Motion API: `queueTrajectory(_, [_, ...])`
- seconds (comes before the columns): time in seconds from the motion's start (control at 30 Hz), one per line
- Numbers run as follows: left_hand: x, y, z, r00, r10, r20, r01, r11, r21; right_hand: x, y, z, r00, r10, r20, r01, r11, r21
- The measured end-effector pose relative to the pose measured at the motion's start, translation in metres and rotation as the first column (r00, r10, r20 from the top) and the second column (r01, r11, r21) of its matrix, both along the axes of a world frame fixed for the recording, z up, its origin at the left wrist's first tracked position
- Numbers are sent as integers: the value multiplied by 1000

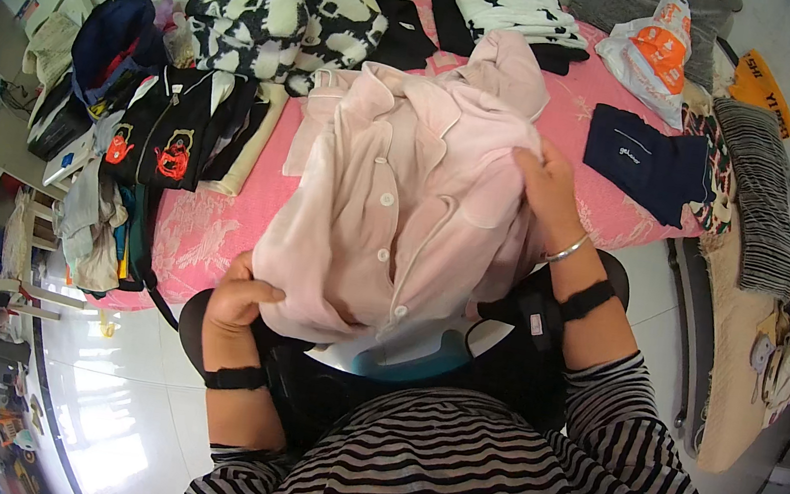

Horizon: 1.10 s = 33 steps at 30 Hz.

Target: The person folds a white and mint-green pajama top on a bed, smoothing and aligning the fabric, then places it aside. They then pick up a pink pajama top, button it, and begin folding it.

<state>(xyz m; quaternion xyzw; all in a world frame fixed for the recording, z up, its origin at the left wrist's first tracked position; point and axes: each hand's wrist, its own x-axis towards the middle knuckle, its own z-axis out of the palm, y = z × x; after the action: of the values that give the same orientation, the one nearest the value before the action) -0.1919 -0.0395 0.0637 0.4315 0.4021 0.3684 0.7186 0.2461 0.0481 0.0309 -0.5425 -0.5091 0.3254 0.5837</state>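
A pale pink button-front pajama top [361,219] with a piped collar hangs loosely between my hands, its upper part lying on the pink bed cover [201,227]. My left hand [237,293] pinches the lower left of the garment between thumb and fingers. Higher up, on the other side, my right hand [551,186] grips the cloth near a sleeve. One sleeve [507,66] lies bunched toward the far side. Folds hide part of the front.
Folded dark navy cloth [641,164] lies to the right, beneath a white and orange plastic bag [653,56]. A black jacket with red embroidery [165,131] is at left. Behind sit a black-and-white fleece [284,11] and a folded bow-print garment [512,6]. A striped cushion [754,199] is far right.
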Motion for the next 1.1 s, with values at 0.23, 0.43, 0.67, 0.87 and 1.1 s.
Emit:
queueTrajectory(0.23, [14,38,-25,511,319,-798,110,897,429,4,1,4,675,-358,645,348,926,150])
queueTrajectory(0.43, [42,86,-18,767,301,-567,-17,892,451,-31,0,18,720,-385,578,159,902,402])
queueTrajectory(0.67, [98,147,-25,779,212,-590,123,871,476,-68,29,-1,801,183,570,-23,961,-276])
queueTrajectory(0.87, [127,158,-56,721,201,-663,207,850,483,-66,60,-3,935,352,-38,-288,691,-663])
queueTrajectory(1.1, [145,157,-68,588,364,-723,301,731,612,-77,107,13,895,263,-359,-363,899,-244])
